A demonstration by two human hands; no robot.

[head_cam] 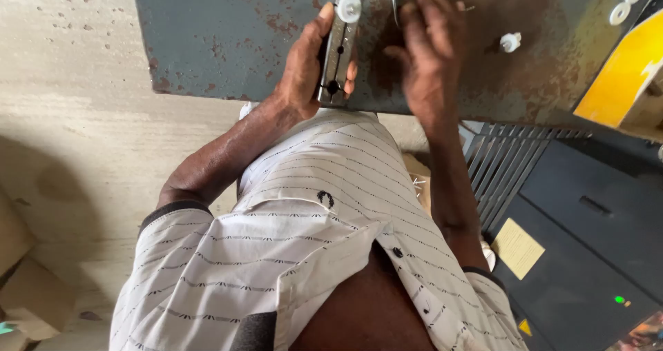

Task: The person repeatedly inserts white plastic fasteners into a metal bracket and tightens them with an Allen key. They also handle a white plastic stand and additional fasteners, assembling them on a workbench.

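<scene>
Gripping a slotted metal bar (338, 47) upright steadies it for the left hand (304, 68); beside the bar, the right hand (428, 54) presses curled fingers on the rusty surface (228, 33).

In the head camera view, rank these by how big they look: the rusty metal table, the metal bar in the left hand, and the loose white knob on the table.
Largest to smallest:
1. Rusty metal table
2. Metal bar, held in the left hand
3. Loose white knob
All sit at about the same distance, so the order is safe.
</scene>
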